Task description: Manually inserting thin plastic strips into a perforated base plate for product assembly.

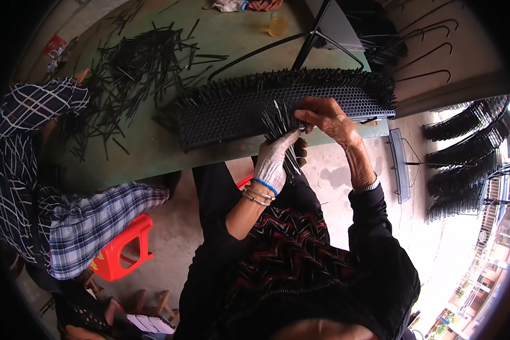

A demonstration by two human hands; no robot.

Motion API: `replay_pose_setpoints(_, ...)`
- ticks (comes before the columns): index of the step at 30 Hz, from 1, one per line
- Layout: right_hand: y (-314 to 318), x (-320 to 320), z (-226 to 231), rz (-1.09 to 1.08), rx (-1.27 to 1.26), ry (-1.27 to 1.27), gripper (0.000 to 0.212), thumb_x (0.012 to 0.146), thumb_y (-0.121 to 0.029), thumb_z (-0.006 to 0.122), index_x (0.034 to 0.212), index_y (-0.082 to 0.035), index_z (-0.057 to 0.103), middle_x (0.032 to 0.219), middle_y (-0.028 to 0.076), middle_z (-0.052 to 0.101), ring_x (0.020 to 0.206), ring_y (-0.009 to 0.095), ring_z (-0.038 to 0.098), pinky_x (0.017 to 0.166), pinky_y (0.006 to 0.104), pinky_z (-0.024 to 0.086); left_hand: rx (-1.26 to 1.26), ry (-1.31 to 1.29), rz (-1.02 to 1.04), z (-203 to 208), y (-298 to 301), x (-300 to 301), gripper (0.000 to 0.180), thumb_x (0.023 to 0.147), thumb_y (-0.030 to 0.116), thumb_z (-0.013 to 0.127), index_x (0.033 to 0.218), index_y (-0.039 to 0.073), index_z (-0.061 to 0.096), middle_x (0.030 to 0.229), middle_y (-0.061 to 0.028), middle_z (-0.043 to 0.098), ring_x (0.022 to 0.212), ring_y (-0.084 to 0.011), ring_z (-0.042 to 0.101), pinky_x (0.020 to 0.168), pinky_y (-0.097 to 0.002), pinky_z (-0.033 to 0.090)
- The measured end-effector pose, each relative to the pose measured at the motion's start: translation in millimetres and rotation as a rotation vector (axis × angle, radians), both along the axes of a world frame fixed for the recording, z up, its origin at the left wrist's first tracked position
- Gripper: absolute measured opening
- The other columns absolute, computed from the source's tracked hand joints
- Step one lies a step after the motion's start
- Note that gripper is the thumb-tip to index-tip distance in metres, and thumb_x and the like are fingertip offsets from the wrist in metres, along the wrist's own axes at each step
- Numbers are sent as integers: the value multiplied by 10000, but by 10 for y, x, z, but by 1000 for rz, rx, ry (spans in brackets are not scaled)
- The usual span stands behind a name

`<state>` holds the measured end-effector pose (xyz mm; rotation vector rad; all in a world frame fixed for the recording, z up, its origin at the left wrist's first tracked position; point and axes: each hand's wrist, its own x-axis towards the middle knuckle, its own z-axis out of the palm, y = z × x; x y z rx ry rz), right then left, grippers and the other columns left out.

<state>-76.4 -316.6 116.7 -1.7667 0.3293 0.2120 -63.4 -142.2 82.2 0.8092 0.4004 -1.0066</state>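
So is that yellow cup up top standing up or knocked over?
Standing up. The cup sits upright on the green table, with yellowish liquid inside and nothing spilled around it.

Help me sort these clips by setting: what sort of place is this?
Likely a small open-sided assembly workshop: a green work table strewn with loose black rods, a perforated black rack being filled, finished racks stacked nearby.

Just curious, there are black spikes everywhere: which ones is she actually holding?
The bundle of black spikes gripped in the gloved left hand, at the near edge of the perforated black board. The loose spikes lie scattered on the green table, untouched.
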Motion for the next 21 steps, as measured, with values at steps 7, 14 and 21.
replay_pose_setpoints(7, 43, -114, 75, -20, 33, -34, 207, 891, -144, 666, 978, 42, 637, 773, 55, 632, 671, 112, 609, 635, 256, 509, 66, -71, -63, 37, 74, -93, 160, 891, 174, 657, 968, 35, 673, 764, -84, 677, 591, -175, 651, 492, -274, 540)
replay_pose_setpoints(14, -55, -313, 206, -15, 61, -63, 134, 897, -82, 633, 955, 37, 614, 761, 67, 639, 679, 127, 639, 641, 254, 521, 88, -103, -63, 147, -27, -282, 187, 872, 193, 672, 947, 21, 666, 770, -83, 688, 610, -165, 655, 498, -272, 524)
replay_pose_setpoints(21, -168, -430, 406, -355, -293, -428, 73, 909, -9, 593, 976, 21, 597, 819, 78, 675, 731, 121, 657, 675, 247, 517, -58, 69, -33, -1, -46, -412, 174, 922, 201, 632, 1020, 57, 634, 903, -130, 682, 778, -255, 682, 642, -409, 593)
